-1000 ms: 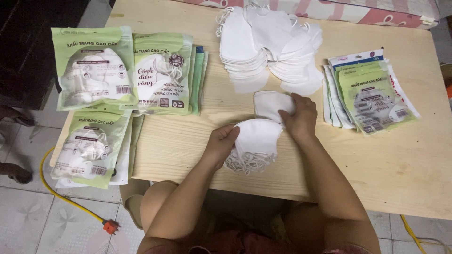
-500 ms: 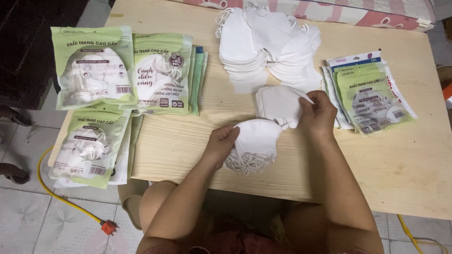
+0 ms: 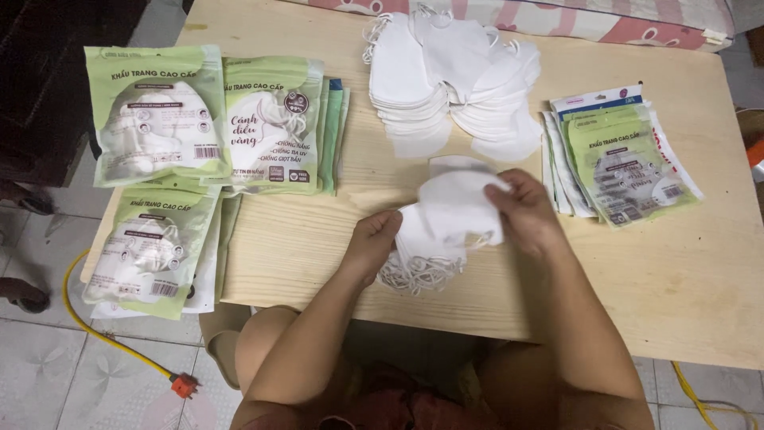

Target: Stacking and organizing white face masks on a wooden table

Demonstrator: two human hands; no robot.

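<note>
My right hand [image 3: 532,211] grips a white face mask [image 3: 460,205] and holds it just above a small stack of white masks [image 3: 418,255] near the front edge of the wooden table [image 3: 684,271]. On the left side of that stack rests my left hand [image 3: 372,243], pressing it down. The stack's ear loops spill toward me. One more white mask [image 3: 458,164] lies flat just behind the held one.
A large fanned pile of white masks [image 3: 450,84] sits at the back centre. Green packaged mask bags lie at the left [image 3: 159,115], centre-left [image 3: 274,123] and front-left [image 3: 151,247]. Empty green bags [image 3: 621,155] are stacked at the right. A yellow cable [image 3: 119,350] runs on the tiled floor.
My right hand picked a mask from behind the stack and brought it back over the stack. My left hand stayed on the stack.
</note>
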